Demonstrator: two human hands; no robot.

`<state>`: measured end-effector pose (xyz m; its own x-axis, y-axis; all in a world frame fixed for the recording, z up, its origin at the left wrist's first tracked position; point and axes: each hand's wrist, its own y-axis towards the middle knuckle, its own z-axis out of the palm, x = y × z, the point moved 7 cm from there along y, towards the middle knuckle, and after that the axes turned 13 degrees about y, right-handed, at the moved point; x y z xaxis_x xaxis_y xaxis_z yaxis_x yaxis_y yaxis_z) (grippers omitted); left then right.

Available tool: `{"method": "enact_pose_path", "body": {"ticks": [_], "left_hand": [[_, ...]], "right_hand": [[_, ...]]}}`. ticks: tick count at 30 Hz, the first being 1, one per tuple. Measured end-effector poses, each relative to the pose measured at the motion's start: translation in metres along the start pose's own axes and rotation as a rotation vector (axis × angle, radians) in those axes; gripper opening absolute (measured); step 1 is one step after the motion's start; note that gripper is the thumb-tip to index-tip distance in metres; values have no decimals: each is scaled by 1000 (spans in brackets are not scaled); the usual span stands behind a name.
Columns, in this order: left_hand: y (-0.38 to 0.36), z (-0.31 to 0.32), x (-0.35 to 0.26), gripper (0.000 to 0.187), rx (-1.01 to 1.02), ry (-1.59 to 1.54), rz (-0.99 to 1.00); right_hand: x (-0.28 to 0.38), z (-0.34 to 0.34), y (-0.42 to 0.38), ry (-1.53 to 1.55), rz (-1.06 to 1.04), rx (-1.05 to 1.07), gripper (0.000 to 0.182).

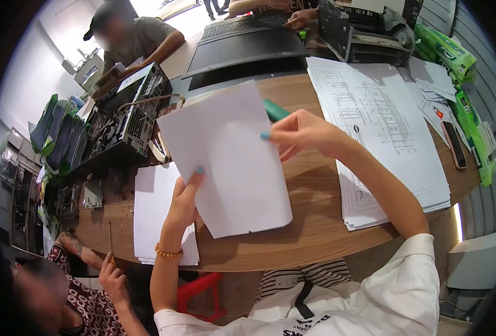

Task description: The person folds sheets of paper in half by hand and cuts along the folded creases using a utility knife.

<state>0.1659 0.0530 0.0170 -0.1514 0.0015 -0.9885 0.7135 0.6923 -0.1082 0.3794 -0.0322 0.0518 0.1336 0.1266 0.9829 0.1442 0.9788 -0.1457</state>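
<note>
A blank white sheet of paper is held up over the table, tilted, with a small nick along its lower edge. My left hand grips its lower left side, thumb on top and the other fingers hidden behind it. At the upper right edge, my right hand pinches the same sheet between thumb and fingers. Partly under the sheet, a stack of white paper lies at the left. To the right rests a stack of printed building drawings. A green object shows partly behind the sheet.
An opened computer case stands at the left, and an open laptop lies at the back. A black machine is behind the drawings. A phone lies at the right edge. Co-workers sit around the wooden table; one hand holds a screwdriver.
</note>
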Motion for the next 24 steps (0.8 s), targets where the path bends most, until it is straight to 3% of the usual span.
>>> {"method": "enact_pose_path", "body": {"ticks": [2, 9, 12, 16, 22, 24], "left_hand": [[1, -6, 1, 32, -33, -36, 31], [4, -4, -2, 40, 2, -21, 100], [2, -3, -6, 40, -18, -43, 117], [3, -2, -6, 42, -38, -22, 128], [2, -12, -7, 41, -103, -72, 132], [1, -9, -10, 41, -129, -49, 136]], "right_hand": [[0, 11, -2, -11, -93, 182, 32], [5, 13, -2, -131, -132, 65, 25], [2, 16, -2, -123, -179, 183, 25], [3, 12, 1, -98, -233, 135, 24], [-6, 19, -2, -181, -115, 178, 23], [2, 17, -2, -181, -195, 149, 22]]}}
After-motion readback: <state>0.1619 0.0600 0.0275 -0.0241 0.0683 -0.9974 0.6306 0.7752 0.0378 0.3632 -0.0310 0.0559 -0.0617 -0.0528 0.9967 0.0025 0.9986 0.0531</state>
